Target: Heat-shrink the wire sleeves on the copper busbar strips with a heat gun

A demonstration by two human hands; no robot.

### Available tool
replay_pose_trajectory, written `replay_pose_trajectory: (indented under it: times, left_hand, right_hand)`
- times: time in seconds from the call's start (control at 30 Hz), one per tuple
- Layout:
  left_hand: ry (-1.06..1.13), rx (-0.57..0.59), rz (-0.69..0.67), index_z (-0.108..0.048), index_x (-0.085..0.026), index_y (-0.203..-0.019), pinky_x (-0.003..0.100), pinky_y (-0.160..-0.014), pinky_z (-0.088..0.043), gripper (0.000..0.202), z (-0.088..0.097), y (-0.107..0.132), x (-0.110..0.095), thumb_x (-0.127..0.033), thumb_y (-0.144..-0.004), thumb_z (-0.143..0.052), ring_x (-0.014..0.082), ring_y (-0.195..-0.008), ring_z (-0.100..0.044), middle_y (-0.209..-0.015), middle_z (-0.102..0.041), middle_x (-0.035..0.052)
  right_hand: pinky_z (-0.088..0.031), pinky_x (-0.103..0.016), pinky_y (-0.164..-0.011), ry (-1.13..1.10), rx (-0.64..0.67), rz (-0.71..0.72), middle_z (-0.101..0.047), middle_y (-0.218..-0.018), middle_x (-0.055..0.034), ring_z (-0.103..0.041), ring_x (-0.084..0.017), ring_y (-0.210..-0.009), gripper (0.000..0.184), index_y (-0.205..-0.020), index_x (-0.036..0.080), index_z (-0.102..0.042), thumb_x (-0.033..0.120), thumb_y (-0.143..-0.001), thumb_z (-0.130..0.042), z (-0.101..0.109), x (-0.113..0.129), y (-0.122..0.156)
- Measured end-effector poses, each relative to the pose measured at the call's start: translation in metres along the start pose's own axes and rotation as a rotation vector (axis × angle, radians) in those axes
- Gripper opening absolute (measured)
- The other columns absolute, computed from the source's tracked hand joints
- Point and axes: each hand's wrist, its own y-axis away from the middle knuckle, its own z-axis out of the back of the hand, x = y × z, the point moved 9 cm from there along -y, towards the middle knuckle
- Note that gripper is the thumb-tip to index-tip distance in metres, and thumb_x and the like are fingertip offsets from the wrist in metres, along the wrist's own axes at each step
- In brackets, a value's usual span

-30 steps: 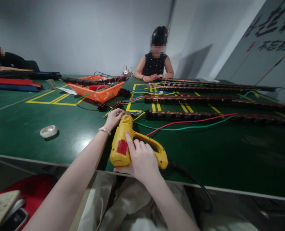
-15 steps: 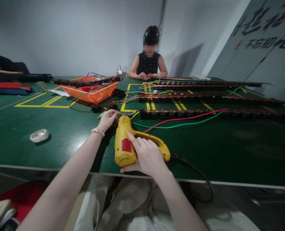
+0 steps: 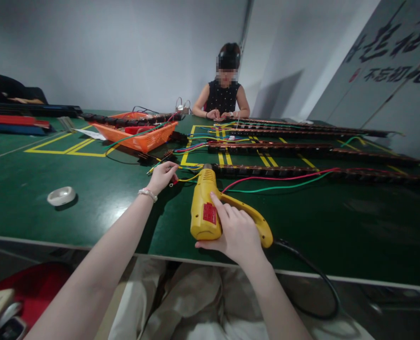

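Green table point(image 3: 319, 231) | heat gun point(image 3: 203, 208) over near side, by wires point(image 3: 189, 179) | my right hand point(image 3: 236, 231) clasps its body: likely hefty, rigid, best held there | my left hand point(image 3: 162, 177) pinches wires, probably limp

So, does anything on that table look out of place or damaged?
Nothing looks spilled or damaged. The one oddity is a black strip lying across the orange basket: it is too long for it, so one end juts past the rim. A green wire hangs over the side.
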Motion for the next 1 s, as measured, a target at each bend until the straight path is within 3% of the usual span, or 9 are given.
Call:
replay_pose_trajectory:
  times: [0.37, 0.6, 1.0]
  left_hand:
    - [-0.051, 0.003, -0.031, -0.059, -0.014, -0.09, 0.021, -0.044, -0.041, 0.032, -0.002, -0.001, -0.002, -0.044, -0.081, -0.052, 0.0132, -0.046, -0.055, -0.054, -0.06, 0.0017]
    - [-0.156, -0.038, -0.144, -0.062, -0.015, -0.088, 0.026, -0.062, -0.048, 0.023, 0.0, -0.003, -0.006, -0.034, -0.08, -0.053, 0.0153, -0.066, -0.061, -0.072, -0.066, 0.0046]
    - [-0.22, -0.019, -0.227, -0.061, -0.014, -0.087, 0.03, -0.075, -0.049, 0.018, -0.002, 0.002, -0.021, -0.026, -0.074, -0.055, 0.0167, -0.076, -0.06, -0.082, -0.065, 0.0059]
  right_hand:
    - [-0.037, -0.037, -0.07, 0.028, -0.003, 0.05, -0.056, -0.092, -0.0089, -0.052, -0.023, -0.077, 0.105, -0.143, 0.009, -0.026, 0.079, -0.067, -0.048, -0.002, 0.028, 0.002]
    - [-0.038, -0.039, -0.071, -0.034, 0.051, 0.083, -0.055, -0.094, -0.009, -0.052, -0.024, -0.08, 0.105, -0.144, 0.009, -0.024, 0.077, -0.068, -0.049, -0.006, 0.05, -0.001]
    - [-0.041, -0.039, -0.077, -0.169, 0.083, 0.164, -0.058, -0.096, -0.0089, -0.055, -0.024, -0.083, 0.109, -0.143, 0.01, -0.028, 0.079, -0.062, -0.054, -0.007, 0.042, -0.005]
